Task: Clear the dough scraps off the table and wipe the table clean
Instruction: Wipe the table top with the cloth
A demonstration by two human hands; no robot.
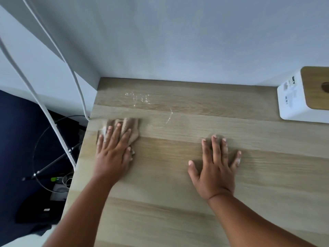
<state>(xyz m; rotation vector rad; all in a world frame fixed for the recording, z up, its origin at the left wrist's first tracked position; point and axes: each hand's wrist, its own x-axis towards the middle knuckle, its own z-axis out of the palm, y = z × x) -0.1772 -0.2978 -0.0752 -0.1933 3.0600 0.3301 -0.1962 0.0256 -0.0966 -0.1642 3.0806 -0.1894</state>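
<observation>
Dough scraps (138, 98) show only as a thin scatter of pale flecks and smears on the wooden counter (178, 202), toward 12 o'clock near the wall, with one thin pale streak (169, 117) trailing off toward 5 o'clock from the patch. No lumps of dough are visible, so the task looks to be in its wiping stage.

A tan cloth (130, 127) lies bunched near the counter's 9 o'clock edge, and the left hand (114, 150) presses flat on it with fingers spread and straight, fingertips toward 12 o'clock. The right hand (216, 168) rests palm down on bare wood toward 3 o'clock of the left, fingers splayed, holding nothing, probably bracing.

The flecks lie just beyond the cloth, at about 1 o'clock from the left hand, and the patch runs roughly 9 to 3 across the counter. The left hand is clearly the nearer, so the next stroke likely needs the cloth pushed forward and slightly rightward across that band, then over the streak.

A white box with a wooden top (302, 97) sits at the far 3 o'clock side, well apart from the residue.
</observation>
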